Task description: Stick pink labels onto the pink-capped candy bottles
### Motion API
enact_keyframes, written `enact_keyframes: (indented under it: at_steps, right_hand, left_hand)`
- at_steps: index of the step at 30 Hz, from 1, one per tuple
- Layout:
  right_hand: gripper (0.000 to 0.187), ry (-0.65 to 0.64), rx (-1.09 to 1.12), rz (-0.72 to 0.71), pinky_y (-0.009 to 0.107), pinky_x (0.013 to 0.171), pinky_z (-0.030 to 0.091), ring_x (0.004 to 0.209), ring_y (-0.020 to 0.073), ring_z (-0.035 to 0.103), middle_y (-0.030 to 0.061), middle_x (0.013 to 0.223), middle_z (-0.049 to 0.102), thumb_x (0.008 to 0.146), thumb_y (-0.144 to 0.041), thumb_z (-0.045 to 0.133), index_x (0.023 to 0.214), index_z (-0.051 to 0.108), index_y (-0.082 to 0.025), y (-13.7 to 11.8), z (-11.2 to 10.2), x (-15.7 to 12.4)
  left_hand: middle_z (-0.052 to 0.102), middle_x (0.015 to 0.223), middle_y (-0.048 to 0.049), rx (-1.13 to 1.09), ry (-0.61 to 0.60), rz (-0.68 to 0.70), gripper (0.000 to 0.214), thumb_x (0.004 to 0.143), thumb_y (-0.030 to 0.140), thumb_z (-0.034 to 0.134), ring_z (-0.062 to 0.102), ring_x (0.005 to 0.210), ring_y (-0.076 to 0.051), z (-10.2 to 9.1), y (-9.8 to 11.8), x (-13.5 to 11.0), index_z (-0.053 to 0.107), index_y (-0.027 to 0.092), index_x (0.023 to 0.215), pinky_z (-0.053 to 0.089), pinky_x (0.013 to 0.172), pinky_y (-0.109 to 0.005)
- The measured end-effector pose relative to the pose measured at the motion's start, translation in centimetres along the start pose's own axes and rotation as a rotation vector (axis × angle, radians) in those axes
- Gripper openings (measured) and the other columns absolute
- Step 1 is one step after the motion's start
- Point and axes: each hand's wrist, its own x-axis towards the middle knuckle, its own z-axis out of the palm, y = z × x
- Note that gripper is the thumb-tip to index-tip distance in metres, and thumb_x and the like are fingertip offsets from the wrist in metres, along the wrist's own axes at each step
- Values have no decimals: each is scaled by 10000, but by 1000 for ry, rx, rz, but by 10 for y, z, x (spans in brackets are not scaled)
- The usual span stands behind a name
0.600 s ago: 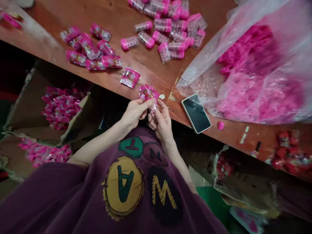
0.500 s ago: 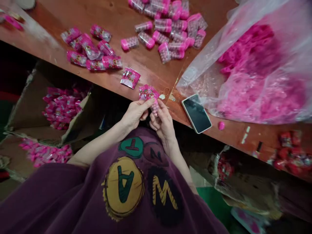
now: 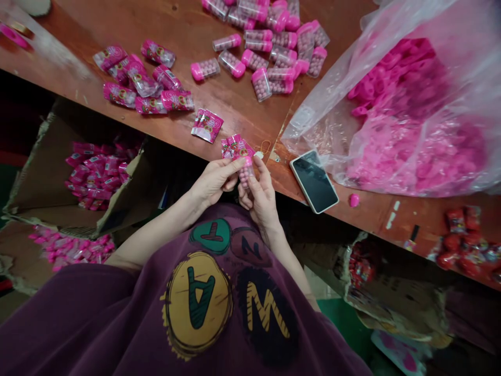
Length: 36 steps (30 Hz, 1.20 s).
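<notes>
Just above our left hand (image 3: 215,180) | we pinch a pink printed plastic sleeve (image 3: 236,147) | right hand (image 3: 261,196) clasps a clear plastic tube of pink beads (image 3: 245,176) touching it

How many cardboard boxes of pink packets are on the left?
2. One cardboard box sits under the table edge, left of the left hand; a second box lies lower, beside the purple sleeve. More may be hidden.
</notes>
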Motion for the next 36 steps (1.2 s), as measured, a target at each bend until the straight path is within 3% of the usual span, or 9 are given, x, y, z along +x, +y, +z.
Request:
enact_keyframes:
  at_steps: [3,6,9,12,16,19,23,33,36]
  right_hand:
    - [733,23,-15,-12,247,406,245,447,89,279,-61,750,511,1003,-634,609,1610,274,-397,-1,4,0]
    - [775,106,-145,-114,262,451,343,546,117,434,-6,869,569,971,-690,627,1593,287,-378,6,7,1]
    - [733,122,-198,-158,283,489,407,584,137,471,-9,835,538,989,-680,614,1577,304,-370,11,6,3]
    - [667,119,-205,-193,294,517,447,572,135,467,-36,775,500,1006,-633,628,1550,340,-374,11,5,5]
    - [664,107,-209,-214,292,552,494,637,134,548,-13,871,598,972,-639,688,1503,389,-375,9,5,6]
    - [637,76,-127,-182,243,470,416,565,97,509,-28,863,608,975,-628,693,1482,401,-378,5,6,6]
    - [597,45,-32,-107,217,365,234,390,55,279,-108,670,475,1003,-596,668,1484,392,-376,-3,4,8]
    - [694,59,-83,-3,246,401,264,406,90,348,-106,621,492,907,-668,746,1440,453,-333,1,3,13]
    - [673,-56,-113,31,248,431,285,429,96,370,-96,647,532,937,-652,713,1460,443,-326,-2,14,23]
  left_hand:
    - [563,547,8,15,-72,8,515,857,598,832,400,409,-42,-3,-4,0,639,145,707,232,426,-216]
    - [541,525,23,100,-12,62,500,827,596,860,402,418,-46,-1,-7,-2,669,143,738,225,431,-217]
    - [557,538,20,163,54,87,478,807,569,887,391,431,-44,0,-9,-4,691,136,750,216,428,-221]
    - [586,569,9,119,40,58,466,823,556,880,401,434,-41,-2,-9,-4,697,134,754,213,424,-226]
    - [556,572,34,18,24,45,438,839,521,884,391,421,-31,-5,-8,-4,676,142,771,201,424,-221]
    - [574,594,24,-19,-32,35,438,855,510,876,396,422,-28,-6,-10,-5,668,133,774,207,426,-213]
    - [571,604,19,-17,-115,11,466,874,527,855,440,437,-38,-5,-13,-9,646,131,745,275,434,-202]
    - [578,622,19,55,-73,47,466,861,556,832,424,431,-37,-5,-15,-19,626,145,785,259,424,-199]
    - [592,642,13,43,-25,70,432,862,536,825,432,444,-45,-15,-3,-24,667,137,815,275,443,-208]
